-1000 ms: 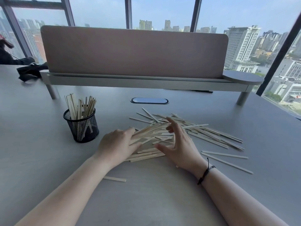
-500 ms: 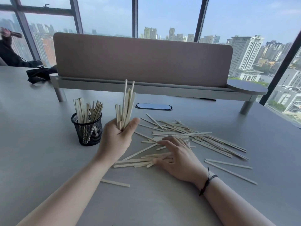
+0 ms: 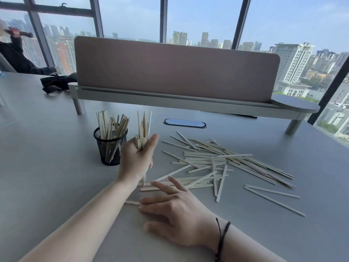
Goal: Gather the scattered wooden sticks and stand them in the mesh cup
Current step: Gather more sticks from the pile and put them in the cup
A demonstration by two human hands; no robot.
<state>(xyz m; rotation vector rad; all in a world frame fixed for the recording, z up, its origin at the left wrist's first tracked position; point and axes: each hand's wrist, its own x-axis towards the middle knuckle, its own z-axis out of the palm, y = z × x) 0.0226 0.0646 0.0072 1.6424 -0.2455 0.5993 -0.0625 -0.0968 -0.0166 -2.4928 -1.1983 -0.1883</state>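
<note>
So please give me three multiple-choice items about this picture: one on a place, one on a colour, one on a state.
1. Where does the mesh cup stand, seen from the camera?
A. left of the left hand
B. behind the divider
C. right of the loose sticks

2. What colour is the cord on the right wrist?
A. white
B. black
C. red

3. What is the left hand doing?
A. lying flat and empty
B. gripping an upright bundle of sticks
C. holding the cup

Key:
1 A, the cup is left of the left hand on the table.
2 B, the wrist cord is black.
3 B, the bundle of sticks rises from the closed fist, while the right hand lies spread on the table.
</note>
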